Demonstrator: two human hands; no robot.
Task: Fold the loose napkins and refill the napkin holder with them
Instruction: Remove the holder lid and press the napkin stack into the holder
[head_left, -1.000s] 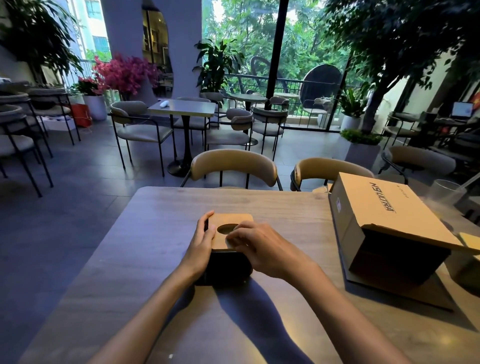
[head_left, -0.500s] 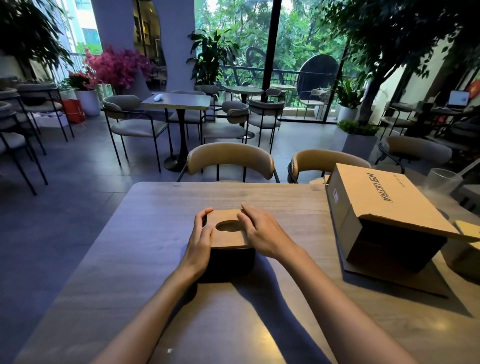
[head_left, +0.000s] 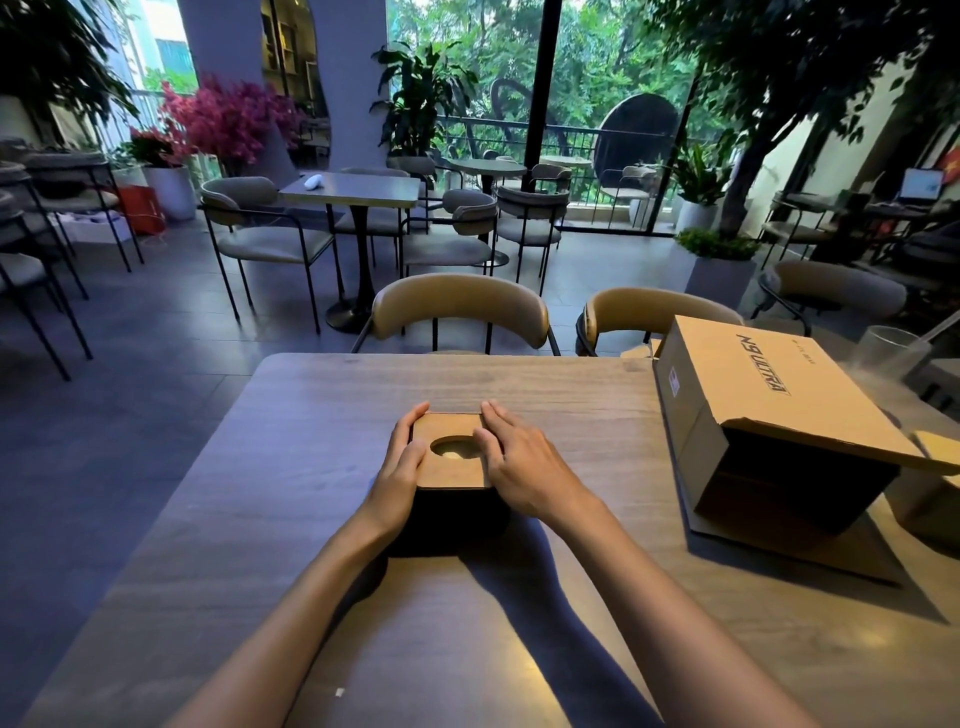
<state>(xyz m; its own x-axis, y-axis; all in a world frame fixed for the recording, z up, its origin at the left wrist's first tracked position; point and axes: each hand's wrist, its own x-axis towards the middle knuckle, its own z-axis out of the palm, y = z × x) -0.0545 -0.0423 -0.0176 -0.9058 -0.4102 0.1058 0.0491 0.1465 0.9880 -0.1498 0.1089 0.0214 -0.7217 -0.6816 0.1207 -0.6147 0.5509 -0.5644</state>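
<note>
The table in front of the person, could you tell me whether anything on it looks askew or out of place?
The cardboard box at the right lies on its side, flap hanging open. The napkin holder sits square between both hands; nothing else looks odd.

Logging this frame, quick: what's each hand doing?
Left hand: grips the napkin holder at its left side.
Right hand: fingers straight, resting on the holder's lid.
</note>
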